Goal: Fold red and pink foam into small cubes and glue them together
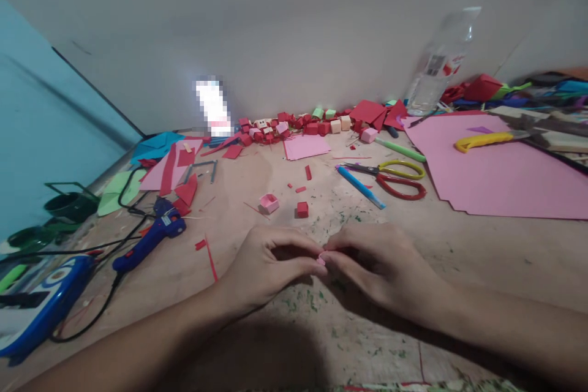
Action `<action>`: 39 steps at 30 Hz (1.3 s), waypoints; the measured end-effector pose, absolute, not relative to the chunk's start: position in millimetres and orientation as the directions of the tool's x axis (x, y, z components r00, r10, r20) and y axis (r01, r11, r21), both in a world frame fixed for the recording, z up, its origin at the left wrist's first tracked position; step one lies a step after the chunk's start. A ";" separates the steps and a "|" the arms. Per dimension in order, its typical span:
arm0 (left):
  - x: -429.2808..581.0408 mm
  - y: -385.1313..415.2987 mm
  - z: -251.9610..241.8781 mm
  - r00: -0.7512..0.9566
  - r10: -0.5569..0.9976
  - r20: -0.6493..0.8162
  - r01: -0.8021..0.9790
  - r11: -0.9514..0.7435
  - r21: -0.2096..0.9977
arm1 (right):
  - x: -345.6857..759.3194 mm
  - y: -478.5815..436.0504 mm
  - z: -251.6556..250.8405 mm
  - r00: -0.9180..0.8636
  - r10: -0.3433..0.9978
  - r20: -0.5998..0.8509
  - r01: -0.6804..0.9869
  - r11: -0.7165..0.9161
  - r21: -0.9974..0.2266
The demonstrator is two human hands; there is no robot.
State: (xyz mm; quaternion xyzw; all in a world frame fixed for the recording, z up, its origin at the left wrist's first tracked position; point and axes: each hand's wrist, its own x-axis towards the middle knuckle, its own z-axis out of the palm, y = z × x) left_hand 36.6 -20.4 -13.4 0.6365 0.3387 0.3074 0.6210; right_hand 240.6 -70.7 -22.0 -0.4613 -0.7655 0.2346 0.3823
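Observation:
Between the fingertips of both hands is a tiny piece of pink paper (pixel 321 259), mostly covered by the fingers. My left hand (pixel 275 260) pinches it from the left, thumb and index finger closed on it. From the other side my right hand (pixel 379 263) pinches the same piece, so the fingertips of the two hands nearly meet. Just beyond the hands stand a small red paper cube (pixel 302 209) and a pink paper box (pixel 269 203) with an open top. Red paper scraps (pixel 308 173) lie behind them.
Scissors (pixel 390 177) and a blue pen (pixel 361 187) lie right of centre. A blue glue gun (pixel 151 236) with its cord is at left. Several paper cubes (pixel 285 125) line the wall near a lit phone (pixel 214 105). Pink sheets (pixel 500 165), a cutter (pixel 487 139) and a bottle (pixel 436 67) are at right.

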 end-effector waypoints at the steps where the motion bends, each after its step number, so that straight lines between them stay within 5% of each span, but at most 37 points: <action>1: 36.8 -20.4 -13.7 0.573 0.818 -0.040 0.045 0.018 0.999 | 240.7 -70.2 -22.0 -0.281 0.892 0.354 0.526 0.452 -0.721; 18: 35.8 -18.1 -15.3 0.524 0.842 -0.129 0.000 0.151 0.988 | 239.4 -67.3 -16.0 -0.341 0.890 0.302 0.382 0.425 -0.821; 26: 37.9 -15.5 -15.5 0.509 0.855 -0.100 -0.041 0.140 0.989 | 236.5 -64.8 -12.1 -0.271 0.946 0.179 0.302 0.261 -0.917; 39: 38.1 -14.9 -15.1 0.507 0.860 -0.058 -0.093 0.121 0.988 | 239.6 -65.1 -7.7 -0.335 0.923 0.188 0.233 0.274 -0.933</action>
